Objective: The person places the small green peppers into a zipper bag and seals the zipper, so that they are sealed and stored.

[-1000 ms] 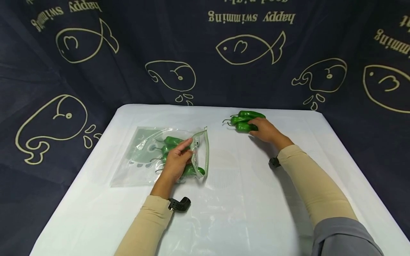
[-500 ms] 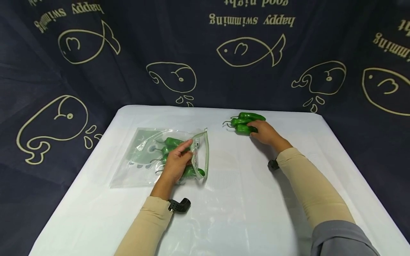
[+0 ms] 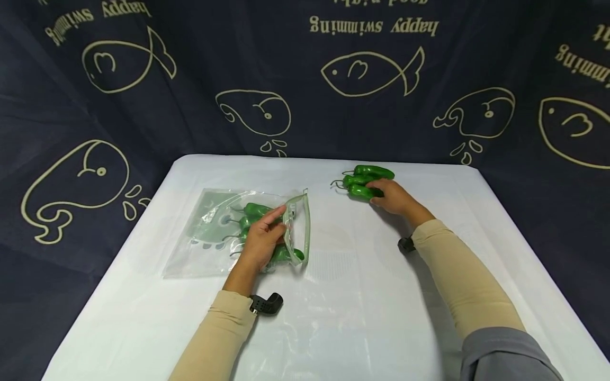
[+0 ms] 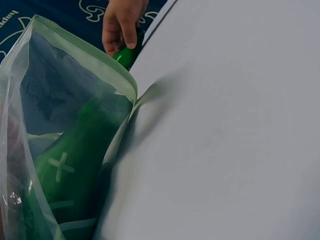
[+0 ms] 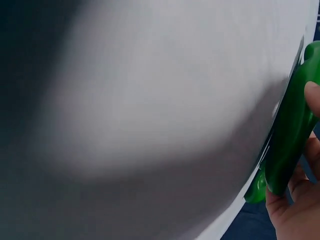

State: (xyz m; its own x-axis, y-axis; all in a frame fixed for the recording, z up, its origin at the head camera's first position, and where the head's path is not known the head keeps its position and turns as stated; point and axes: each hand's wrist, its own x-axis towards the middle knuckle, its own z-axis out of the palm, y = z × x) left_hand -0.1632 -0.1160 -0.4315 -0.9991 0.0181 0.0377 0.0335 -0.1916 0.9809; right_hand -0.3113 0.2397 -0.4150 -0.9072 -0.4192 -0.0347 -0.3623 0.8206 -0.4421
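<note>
A clear zip bag (image 3: 183, 262) with a green-edged mouth lies at the left of the table, several green peppers (image 3: 256, 210) inside it. My left hand (image 3: 259, 241) holds the bag's upper layer near the mouth, thumb and fingers at its edge. In the left wrist view the green rim (image 4: 85, 50) gapes, and a pepper (image 4: 65, 175) shows through the plastic. Toward the back right, my right hand (image 3: 396, 197) grips the nearest of three loose green peppers (image 3: 359, 192). From the right wrist, thumb and fingers show around that pepper (image 5: 292, 120).
Two more loose peppers, one in the middle (image 3: 353, 181) and one at the back (image 3: 374, 171), lie right beside the gripped one. The white-covered table (image 3: 333, 328) ends at a dark printed curtain (image 3: 305, 69) behind.
Both hands keep their places, the left at the bag's mouth and the right at the nearest pepper. The front pepper has shifted very slightly left; the head view moves a little.
</note>
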